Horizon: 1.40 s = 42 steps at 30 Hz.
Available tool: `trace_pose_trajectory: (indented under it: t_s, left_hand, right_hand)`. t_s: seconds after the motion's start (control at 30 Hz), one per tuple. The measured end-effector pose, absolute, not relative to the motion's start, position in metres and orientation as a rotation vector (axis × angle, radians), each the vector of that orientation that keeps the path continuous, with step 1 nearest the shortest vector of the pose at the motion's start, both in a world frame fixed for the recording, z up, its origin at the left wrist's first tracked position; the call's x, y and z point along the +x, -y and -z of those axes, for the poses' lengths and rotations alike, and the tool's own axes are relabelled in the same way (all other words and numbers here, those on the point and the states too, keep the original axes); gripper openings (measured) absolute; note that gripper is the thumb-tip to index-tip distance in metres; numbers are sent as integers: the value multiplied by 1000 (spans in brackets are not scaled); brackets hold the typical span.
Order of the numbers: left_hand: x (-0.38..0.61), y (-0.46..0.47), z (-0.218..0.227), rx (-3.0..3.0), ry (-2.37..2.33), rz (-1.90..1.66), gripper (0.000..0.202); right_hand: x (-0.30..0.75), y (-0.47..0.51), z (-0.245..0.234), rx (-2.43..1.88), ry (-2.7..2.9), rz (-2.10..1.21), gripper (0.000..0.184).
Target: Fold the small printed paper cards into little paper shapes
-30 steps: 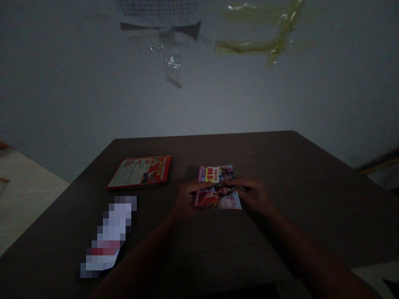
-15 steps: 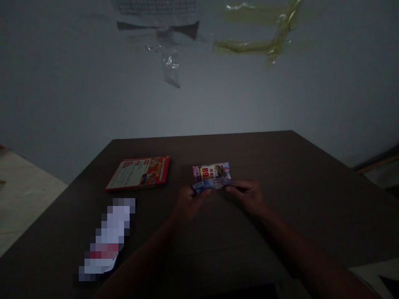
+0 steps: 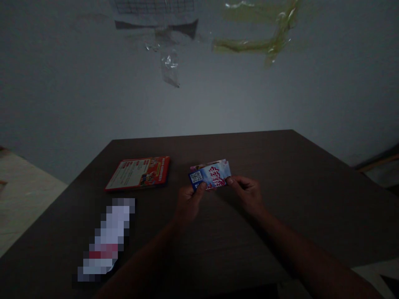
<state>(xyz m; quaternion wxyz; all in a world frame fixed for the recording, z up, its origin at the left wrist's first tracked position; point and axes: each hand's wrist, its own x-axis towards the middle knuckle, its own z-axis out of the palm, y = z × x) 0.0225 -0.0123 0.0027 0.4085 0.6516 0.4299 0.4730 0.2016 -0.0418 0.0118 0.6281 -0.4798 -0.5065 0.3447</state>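
Note:
Between my two hands is a small blue printed card [image 3: 214,173] with a QR code at its left and large red-and-white characters. Behind its upper edge shows a strip of a second, pinkish card [image 3: 208,164]. My left hand [image 3: 189,202] pinches the lower left part, thumb on the front. At the right edge, the thumb and fingers of my right hand [image 3: 247,192] are closed on the blue card. Which fingers lie behind the cards is hidden. Both hands are above the dark table.
A red-edged flat booklet or box [image 3: 139,173] lies at the table's left. Nearer me is a pale blurred-out item [image 3: 107,236] with a red band. The dark wooden table [image 3: 280,166] meets a grey wall with yellowed tape [image 3: 243,45] and clear tape scraps.
The blue card, earlier tilted so only a narrow strip showed, now faces me and covers most of the card behind it. My hands stay in nearly the same place.

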Motion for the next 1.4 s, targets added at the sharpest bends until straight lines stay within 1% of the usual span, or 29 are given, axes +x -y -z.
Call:
trace_pose_trajectory:
  t_s: [0.13, 0.3, 0.37, 0.43, 0.53, 0.63, 0.77, 0.87, 0.97, 1.1, 1.27, 1.4]
  left_hand:
    - [21, 12, -6, 1655, -1119, -1225, 50]
    - [13, 1, -11, 1596, -1132, -1347, 37]
    - [10, -5, -11, 1529, -1182, -1470, 39]
    - [5, -10, -11, 1506, -1231, -1591, 37]
    - [0, -13, -14, 1691, -1094, -1628, 26]
    - [0, -8, -19, 1950, -840, -1531, 11]
    - [5, 0, -20, 2095, -651, -1355, 17]
    - [6, 3, -18, 2053, -734, -1327, 18]
    - [5, 3, -20, 2089, -798, -1283, 15]
    - [6, 5, -26, 2163, -772, -1329, 14]
    - [9, 8, -25, 2115, -952, -1389, 14]
    - [12, 9, -22, 2055, -992, -1397, 14]
  right_hand:
    - [208, 40, -9, -1107, 1137, -721, 18]
    - [223, 35, -7, -1112, 1123, -648, 21]
    - [226, 36, -10, -1145, 1279, -598, 23]
    - [226, 38, -15, -1111, 1511, -506, 19]
    - [223, 42, -21, -1004, 1829, -360, 12]
    - [219, 44, -25, -935, 1983, -232, 11]
    - [216, 46, -27, -859, 2118, -148, 9]
    - [215, 47, -26, -807, 2183, -163, 10]
    - [215, 47, -25, -774, 2219, -185, 11]
    - [214, 46, -24, -769, 2237, -205, 12]
    - [213, 48, -28, -809, 2217, -203, 11]
    - [213, 50, -32, -817, 2206, -207, 11]
